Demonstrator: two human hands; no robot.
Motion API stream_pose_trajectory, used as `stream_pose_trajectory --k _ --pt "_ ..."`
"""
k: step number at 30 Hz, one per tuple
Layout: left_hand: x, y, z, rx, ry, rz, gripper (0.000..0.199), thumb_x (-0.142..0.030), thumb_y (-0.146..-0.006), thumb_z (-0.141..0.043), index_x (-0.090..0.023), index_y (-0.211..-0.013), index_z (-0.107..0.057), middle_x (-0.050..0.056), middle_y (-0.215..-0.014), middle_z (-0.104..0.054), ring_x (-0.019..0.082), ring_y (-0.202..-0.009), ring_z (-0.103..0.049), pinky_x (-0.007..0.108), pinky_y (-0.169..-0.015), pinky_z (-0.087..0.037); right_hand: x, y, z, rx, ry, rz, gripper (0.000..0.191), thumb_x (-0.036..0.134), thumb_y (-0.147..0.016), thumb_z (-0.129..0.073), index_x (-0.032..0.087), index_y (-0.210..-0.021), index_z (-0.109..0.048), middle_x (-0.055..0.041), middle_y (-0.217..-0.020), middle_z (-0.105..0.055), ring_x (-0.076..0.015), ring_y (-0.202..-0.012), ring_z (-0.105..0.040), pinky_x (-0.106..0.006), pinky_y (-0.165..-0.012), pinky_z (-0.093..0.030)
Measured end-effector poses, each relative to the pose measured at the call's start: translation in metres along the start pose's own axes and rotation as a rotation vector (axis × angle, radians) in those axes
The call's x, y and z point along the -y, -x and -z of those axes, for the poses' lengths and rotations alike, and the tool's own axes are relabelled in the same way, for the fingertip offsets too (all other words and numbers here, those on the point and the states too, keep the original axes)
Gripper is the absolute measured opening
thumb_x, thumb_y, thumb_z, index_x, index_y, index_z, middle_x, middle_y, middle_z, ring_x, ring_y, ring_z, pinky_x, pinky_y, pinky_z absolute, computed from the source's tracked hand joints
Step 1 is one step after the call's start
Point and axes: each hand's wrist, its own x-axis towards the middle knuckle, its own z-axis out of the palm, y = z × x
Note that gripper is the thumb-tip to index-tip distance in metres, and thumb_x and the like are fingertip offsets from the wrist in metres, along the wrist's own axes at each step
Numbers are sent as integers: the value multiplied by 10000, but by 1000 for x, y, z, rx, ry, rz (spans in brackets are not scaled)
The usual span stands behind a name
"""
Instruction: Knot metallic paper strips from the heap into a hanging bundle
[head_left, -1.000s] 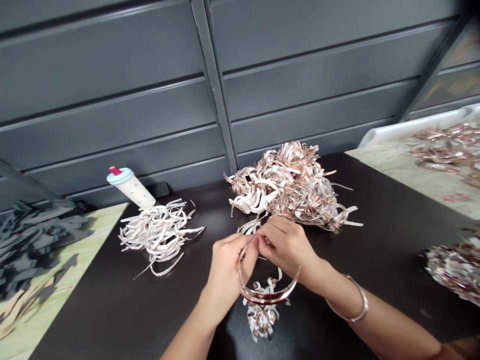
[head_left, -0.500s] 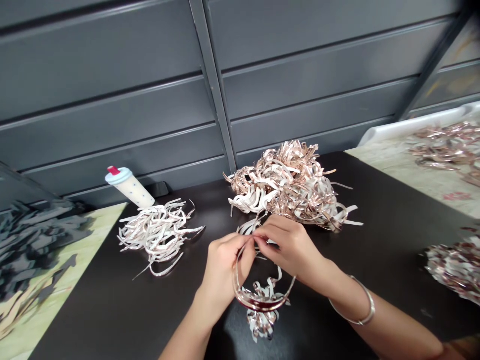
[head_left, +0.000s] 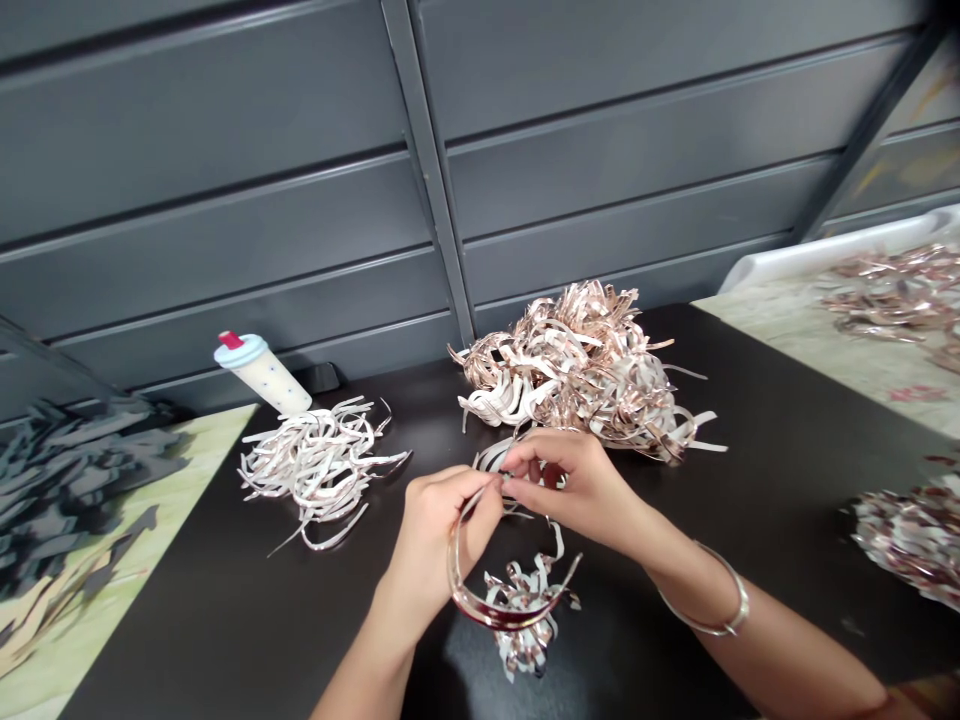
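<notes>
Left hand [head_left: 441,518] pinches a shiny strip [head_left: 495,616] curving below right hand [head_left: 576,480], whose grip's unclear.

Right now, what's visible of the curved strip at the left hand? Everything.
The curved strip is narrow and glossy, rose-gold to dark red where it reflects, and looks like metallic foil or film. It bows into a U from the left hand, which pinches its upper end; its other end points up, free, below the right hand. It overlaps the small strip cluster in view; contact there is unclear, as is whether the right fingertips touch it.
</notes>
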Motion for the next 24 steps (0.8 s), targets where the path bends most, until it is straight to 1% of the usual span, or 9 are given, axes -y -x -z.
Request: stream_pose_trajectory --k 4,7,10,13,15,17,19,22,24 --pt "0 1 1 28 -24 -25 282 -179 -890 -489 -141 -641 -614 -13 -567 -526 77 -501 -442 201 -498 -324 0 1 1 -20 90 120 123 141 -855 -583 175 -753 -641 -10 -700 -609 -115 -634 -570 -219 -601 -458" --pt "-1 3 3 49 -23 -28 274 -195 -893 -496 -142 -662 -633 -9 -579 -540 78 -510 -463 200 -499 -327 -1 1 0 27 116 116 171 88 -859 -533 173 -727 -598 -5 -686 -577 -120 -640 -557 -224 -608 -442" --pt "1 2 5 87 14 8 307 -228 -888 -507 -144 -622 -636 -8 -556 -543 80 -497 -478 200 -489 -331 -2 -1 2 99 76 69 190 60 -846 -494 173 -705 -552 4 -680 -554 -115 -638 -533 -226 -607 -419" --pt "8 -1 8 131 185 148 313 -283 -862 -541 -143 -607 -656 3 -550 -594 90 -483 -525 192 -489 -383 -4 -3 5 204 -101 -38 147 120 -844 -511 167 -711 -551 10 -673 -542 -102 -609 -500 -220 -574 -400" --pt "14 -5 10 79 328 303 307 -326 -835 -564 -140 -615 -670 3 -523 -597 97 -453 -530 190 -455 -397 -6 -4 8 307 -321 -138 153 237 -847 -549 162 -714 -546 22 -643 -511 -84 -537 -450 -202 -493 -379" --pt "19 -8 12 -1 411 407 289 -342 -810 -581 -139 -632 -683 -5 -488 -580 98 -422 -514 188 -416 -388 -7 -5 9 342 -495 -226 238 360 -838 -578 159 -717 -537 36 -605 -475 -68 -476 -397 -187 -419 -347" --pt "18 -10 14 -20 413 383 260 -325 -801 -587 -140 -654 -696 -9 -485 -582 95 -414 -510 187 -411 -386 -6 -5 8 251 -472 -240 264 391 -830 -596 153 -722 -556 26 -608 -489 -73 -494 -413 -184 -421 -352" --pt "11 -8 15 14 293 216 266 -267 -815 -577 -142 -602 -676 -7 -492 -595 89 -428 -523 188 -448 -395 -3 -4 3 55 -249 -167 194 324 -790 -664 149 -729 -608 -2 -676 -544 -97 -595 -487 -193 -484 -380" --pt "5 -5 15 4 189 102 281 -234 -834 -566 -144 -585 -659 -7 -506 -597 88 -450 -530 191 -474 -394 0 -3 0 2 -179 -135 175 294 -736 -728 152 -728 -627 -4 -702 -559 -100 -614 -506 -200 -504 -386"
